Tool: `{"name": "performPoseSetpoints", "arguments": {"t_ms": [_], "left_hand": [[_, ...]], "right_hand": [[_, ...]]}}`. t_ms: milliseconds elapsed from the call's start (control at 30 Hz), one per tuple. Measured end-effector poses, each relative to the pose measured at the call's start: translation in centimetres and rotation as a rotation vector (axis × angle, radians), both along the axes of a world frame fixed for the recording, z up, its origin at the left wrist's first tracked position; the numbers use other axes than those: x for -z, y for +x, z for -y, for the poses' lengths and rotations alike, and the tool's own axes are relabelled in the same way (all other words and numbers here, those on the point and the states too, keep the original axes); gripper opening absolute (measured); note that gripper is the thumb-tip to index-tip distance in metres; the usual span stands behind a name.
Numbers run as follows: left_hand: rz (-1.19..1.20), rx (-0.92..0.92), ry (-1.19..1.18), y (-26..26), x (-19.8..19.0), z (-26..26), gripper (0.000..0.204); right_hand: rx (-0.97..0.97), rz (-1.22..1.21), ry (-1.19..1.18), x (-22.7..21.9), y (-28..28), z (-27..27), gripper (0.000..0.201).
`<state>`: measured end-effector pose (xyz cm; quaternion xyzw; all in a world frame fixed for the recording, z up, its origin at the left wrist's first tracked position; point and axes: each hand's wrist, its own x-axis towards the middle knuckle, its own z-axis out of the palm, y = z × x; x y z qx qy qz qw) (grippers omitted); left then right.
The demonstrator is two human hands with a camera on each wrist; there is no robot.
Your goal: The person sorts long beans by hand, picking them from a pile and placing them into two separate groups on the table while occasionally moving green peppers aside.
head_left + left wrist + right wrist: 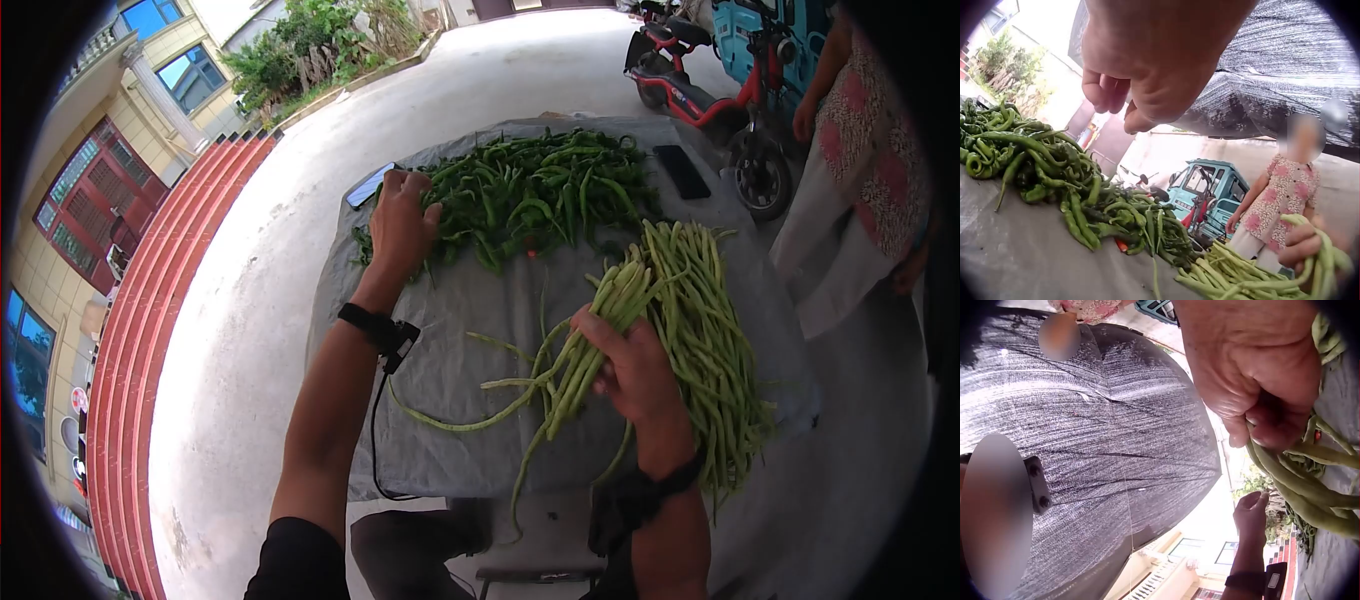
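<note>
My right hand grips a bunch of long beans, pale green, with several long ends trailing to the left and one hanging past the front edge. Beside it on the right lies a thick pile of long beans. My left hand hovers at the left end of a heap of green chili peppers. Its fingers are loosely curled with nothing visible between them, and in the left wrist view a gap shows between thumb and fingers. Part of the right hand's grip is hidden by its own back.
A grey sheet covers the table. One phone lies at the back right, another shiny phone at the back left. A person stands to the right, near a red scooter. Red steps rise at left.
</note>
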<state>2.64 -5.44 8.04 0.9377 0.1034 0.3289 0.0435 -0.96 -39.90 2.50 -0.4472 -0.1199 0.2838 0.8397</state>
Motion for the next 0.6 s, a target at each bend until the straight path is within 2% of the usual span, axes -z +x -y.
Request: {"name": "performPoseSetpoints", "arguments": {"t_ms": [100,200,300,400,500,533,600], "left_hand": [[-0.108,0.284,-0.18,-2.8,0.4,2.4,0.034],[-0.146,0.456,-0.409,-6.6,0.1,7.9,0.033],[-0.313,0.602,-0.626,-10.2,0.3,12.4,0.045],[-0.435,0.798,-0.892,-12.8,2.2,15.7,0.058],[-0.469,0.881,-1.016,-13.5,3.8,16.9,0.066],[-0.453,0.857,-0.985,-13.6,3.9,16.9,0.068],[-0.485,0.864,-1.088,-13.7,4.3,16.8,0.067]], "right_hand": [[-0.03,0.005,0.022,0.5,0.0,0.1,0.015],[-0.051,0.033,0.049,0.5,0.1,0.1,0.015],[-0.039,0.042,0.083,0.1,-0.2,0.1,0.018],[0.002,0.085,0.073,-0.3,-0.6,0.0,0.018],[-0.009,0.16,0.08,0.2,-0.5,-0.2,0.019],[0.002,0.163,0.085,0.1,-0.6,-0.3,0.019],[0.025,0.17,0.094,-0.2,-1.0,-0.6,0.02]]}}
